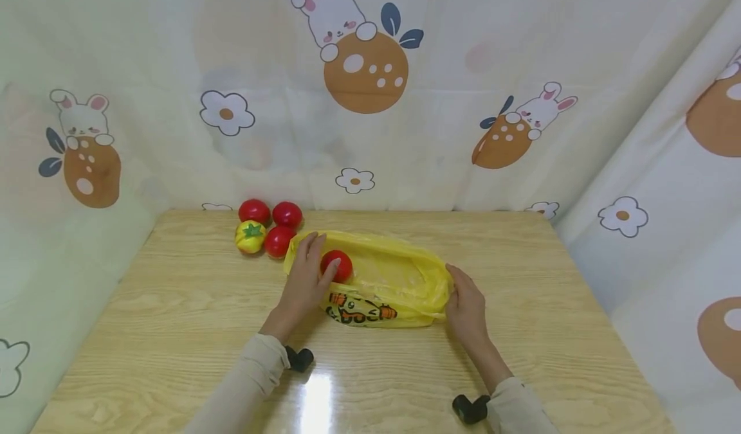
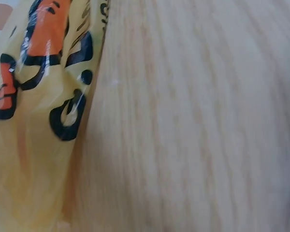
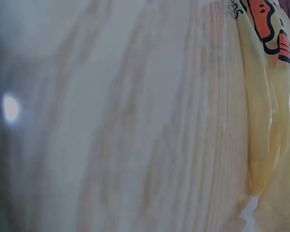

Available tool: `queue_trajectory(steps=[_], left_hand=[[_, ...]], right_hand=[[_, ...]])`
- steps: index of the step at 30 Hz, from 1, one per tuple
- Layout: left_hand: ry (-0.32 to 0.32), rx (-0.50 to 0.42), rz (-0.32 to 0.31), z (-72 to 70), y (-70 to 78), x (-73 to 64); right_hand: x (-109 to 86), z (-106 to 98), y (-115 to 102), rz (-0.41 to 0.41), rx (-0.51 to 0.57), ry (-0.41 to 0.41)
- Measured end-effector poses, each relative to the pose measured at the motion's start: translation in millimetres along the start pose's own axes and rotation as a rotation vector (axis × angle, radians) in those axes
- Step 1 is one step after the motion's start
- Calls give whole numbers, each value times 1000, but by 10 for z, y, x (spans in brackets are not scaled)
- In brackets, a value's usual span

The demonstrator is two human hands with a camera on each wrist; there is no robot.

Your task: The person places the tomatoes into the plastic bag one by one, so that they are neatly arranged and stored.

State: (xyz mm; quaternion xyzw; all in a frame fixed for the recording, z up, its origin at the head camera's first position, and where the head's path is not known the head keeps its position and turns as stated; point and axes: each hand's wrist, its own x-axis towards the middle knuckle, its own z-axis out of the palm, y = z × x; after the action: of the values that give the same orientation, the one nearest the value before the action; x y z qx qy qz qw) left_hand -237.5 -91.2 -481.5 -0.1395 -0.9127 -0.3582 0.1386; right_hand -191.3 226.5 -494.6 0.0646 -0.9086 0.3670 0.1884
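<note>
A yellow plastic bag (image 1: 399, 273) with a printed cartoon lies spread open on the table. Inside its left end sits a shiny red round fruit (image 1: 343, 268). My left hand (image 1: 303, 280) holds that end of the bag, its thumb over the red fruit. At the opposite end, my right hand (image 1: 467, 308) grips the bag's edge between thumb and fingers. The bag's printed side (image 2: 43, 96) shows in the left wrist view, and its side (image 3: 268, 96) also appears in the right wrist view. Neither wrist view plainly shows the hand's grip.
Behind the bag's left end stand several red round fruits (image 1: 255, 211) and a yellow one with a green leafy top (image 1: 250, 237). The wooden table (image 1: 173, 318) ends at a printed curtain (image 1: 266, 157) at the back and sides. Black devices (image 1: 471, 409) sit at both wrists.
</note>
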Motion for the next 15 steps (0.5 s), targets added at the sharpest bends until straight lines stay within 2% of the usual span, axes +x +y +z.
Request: queue_trajectory(steps=[4, 11, 15], left_hand=[[66, 10, 9, -80, -20, -14], [141, 38, 14, -189, -98, -33], [245, 67, -3, -264, -196, -40]], right_hand=[[5, 6, -14, -6, 6, -12], [-7, -14, -57, -19, 12, 25], [-10, -8, -53, -10, 18, 16]])
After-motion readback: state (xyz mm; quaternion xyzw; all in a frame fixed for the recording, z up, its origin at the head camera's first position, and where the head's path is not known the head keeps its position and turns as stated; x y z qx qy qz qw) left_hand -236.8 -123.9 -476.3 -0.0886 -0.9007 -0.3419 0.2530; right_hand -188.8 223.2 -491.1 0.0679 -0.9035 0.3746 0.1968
